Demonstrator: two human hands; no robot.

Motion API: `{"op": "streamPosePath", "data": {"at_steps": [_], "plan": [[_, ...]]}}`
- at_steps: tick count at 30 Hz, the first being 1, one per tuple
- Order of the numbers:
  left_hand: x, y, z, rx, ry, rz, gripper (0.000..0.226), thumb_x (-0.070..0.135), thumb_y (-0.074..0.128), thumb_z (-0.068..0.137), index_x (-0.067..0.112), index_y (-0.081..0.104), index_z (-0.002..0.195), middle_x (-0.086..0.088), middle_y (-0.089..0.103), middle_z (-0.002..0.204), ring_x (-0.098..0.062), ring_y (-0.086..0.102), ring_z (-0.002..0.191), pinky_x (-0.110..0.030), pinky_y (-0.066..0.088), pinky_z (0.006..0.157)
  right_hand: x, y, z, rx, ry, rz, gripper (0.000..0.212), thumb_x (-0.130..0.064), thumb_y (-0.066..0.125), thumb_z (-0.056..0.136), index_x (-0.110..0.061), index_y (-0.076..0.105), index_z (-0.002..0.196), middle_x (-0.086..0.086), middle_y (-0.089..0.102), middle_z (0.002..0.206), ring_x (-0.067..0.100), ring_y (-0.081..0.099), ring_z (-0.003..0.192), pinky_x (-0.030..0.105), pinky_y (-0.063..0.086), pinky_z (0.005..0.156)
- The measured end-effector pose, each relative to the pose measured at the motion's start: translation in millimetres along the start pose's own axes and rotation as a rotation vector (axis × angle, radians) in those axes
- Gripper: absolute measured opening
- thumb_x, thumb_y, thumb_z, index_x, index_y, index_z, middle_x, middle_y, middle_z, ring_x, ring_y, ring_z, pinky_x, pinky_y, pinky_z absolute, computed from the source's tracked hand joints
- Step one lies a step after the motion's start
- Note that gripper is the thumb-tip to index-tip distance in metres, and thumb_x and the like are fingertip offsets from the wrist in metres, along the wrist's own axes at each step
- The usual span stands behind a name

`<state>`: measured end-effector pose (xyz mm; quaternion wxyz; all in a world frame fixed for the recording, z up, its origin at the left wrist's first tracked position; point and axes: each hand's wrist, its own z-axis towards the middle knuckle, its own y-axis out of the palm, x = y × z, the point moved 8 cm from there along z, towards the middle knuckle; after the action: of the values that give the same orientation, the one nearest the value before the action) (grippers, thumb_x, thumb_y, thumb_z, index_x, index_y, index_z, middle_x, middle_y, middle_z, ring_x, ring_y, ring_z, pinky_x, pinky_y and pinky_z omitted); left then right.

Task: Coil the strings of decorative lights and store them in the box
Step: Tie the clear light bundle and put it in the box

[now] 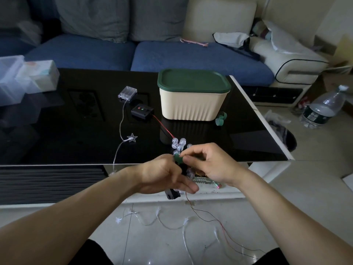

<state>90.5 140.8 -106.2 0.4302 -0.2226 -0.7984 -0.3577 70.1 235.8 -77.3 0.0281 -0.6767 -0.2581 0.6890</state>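
cream box [193,106] on black table [76,131], green lid [193,81] shut.

**Green, cream and gloss black**

Cream ribbed box [193,106] under a dark green lid [193,80], on a glossy black table [76,131]. At its nine o'clock, a black controller [142,111] showing one red and one green dot. Red wire [163,127] trails off. Clear bulbs [178,145], green strap [178,159]. Blue sofa [191,58], grey cushions [95,18].

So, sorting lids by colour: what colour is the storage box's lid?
Dark green, on a cream ribbed box; the lid shows in the head view.
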Motion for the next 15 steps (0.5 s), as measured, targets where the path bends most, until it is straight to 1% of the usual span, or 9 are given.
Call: {"op": "streamPosePath", "data": {"at_steps": [1,2,3,5,7,9,11,14,15], "plan": [[1,1,0,-0.002,0.007,0.000,0.056,-0.009,0.038,0.056,-0.011,0.054,0.110,-0.024,0.066,0.088,-0.036,0.069,0.086,-0.039,0.056,0.080,0,-1,1,0.018,-0.006,-0.017,0.014,-0.012,0.068,0.094,-0.021,0.076,0.100,-0.011,0.074,0.083,0.000,0.066,0.079,0.018,0.050,0.074],[2,1,-1,-0.006,0.016,-0.008,0.053,-0.008,0.039,0.060,-0.010,0.054,0.110,-0.024,0.066,0.091,-0.036,0.069,0.088,-0.040,0.056,0.082,1,-2,1,0.036,-0.002,-0.009,0.013,-0.012,0.068,0.094,-0.019,0.077,0.101,-0.006,0.074,0.085,0.004,0.067,0.079,0.019,0.051,0.073],[4,1,-1,-0.012,0.023,-0.024,0.049,-0.006,0.040,0.062,-0.008,0.055,0.109,-0.023,0.067,0.094,-0.036,0.068,0.089,-0.041,0.055,0.084,2,-2,2,0.046,0.016,0.031,0.013,-0.011,0.067,0.095,-0.016,0.077,0.102,-0.002,0.073,0.082,0.008,0.064,0.073,0.020,0.051,0.068],[6,0,-1,-0.024,0.029,-0.076,0.043,0.001,0.041,0.066,-0.006,0.059,0.104,-0.024,0.067,0.097,-0.038,0.065,0.089,-0.044,0.054,0.090,8,2,1,0.021,0.086,0.184,0.014,-0.009,0.062,0.097,-0.010,0.074,0.104,0.003,0.062,0.071,0.010,0.051,0.058,0.020,0.043,0.054],[6,-1,-1,-0.038,0.027,-0.118,0.044,0.009,0.043,0.069,-0.007,0.059,0.107,-0.028,0.063,0.101,-0.040,0.062,0.083,-0.045,0.052,0.089,11,7,1,-0.026,0.151,0.301,0.014,-0.007,0.060,0.098,-0.007,0.071,0.107,0.001,0.056,0.067,0.008,0.046,0.054,0.018,0.039,0.049],[6,-2,-2,-0.041,0.034,-0.098,0.044,0.017,0.043,0.076,-0.006,0.059,0.110,-0.026,0.063,0.099,-0.039,0.060,0.077,-0.043,0.054,0.083,13,9,1,-0.023,0.179,0.274,0.016,-0.009,0.063,0.097,-0.006,0.072,0.109,-0.007,0.060,0.063,0.003,0.050,0.052,0.016,0.041,0.050],[5,-3,-1,-0.011,0.038,-0.066,0.042,0.022,0.038,0.087,-0.005,0.058,0.112,-0.019,0.064,0.090,-0.036,0.058,0.073,-0.041,0.054,0.079,15,6,1,0.052,0.204,0.197,0.015,-0.014,0.070,0.092,-0.008,0.077,0.104,-0.010,0.064,0.059,0.002,0.054,0.052,0.014,0.042,0.052],[5,-10,3,0.087,0.052,-0.018,0.042,0.024,0.027,0.100,-0.007,0.055,0.109,-0.016,0.062,0.083,-0.032,0.057,0.068,-0.041,0.052,0.076,22,-1,-1,0.206,0.285,0.239,0.009,-0.020,0.082,0.082,-0.013,0.080,0.086,0.003,0.064,0.059,0.012,0.053,0.051,0.022,0.045,0.052],[5,-12,4,0.121,0.058,-0.009,0.044,0.025,0.026,0.103,-0.008,0.054,0.110,-0.018,0.061,0.082,-0.032,0.058,0.066,-0.040,0.052,0.074,23,-3,-1,0.251,0.302,0.243,0.011,-0.021,0.085,0.079,-0.012,0.079,0.083,0.006,0.065,0.059,0.013,0.053,0.050,0.023,0.046,0.051]]}}
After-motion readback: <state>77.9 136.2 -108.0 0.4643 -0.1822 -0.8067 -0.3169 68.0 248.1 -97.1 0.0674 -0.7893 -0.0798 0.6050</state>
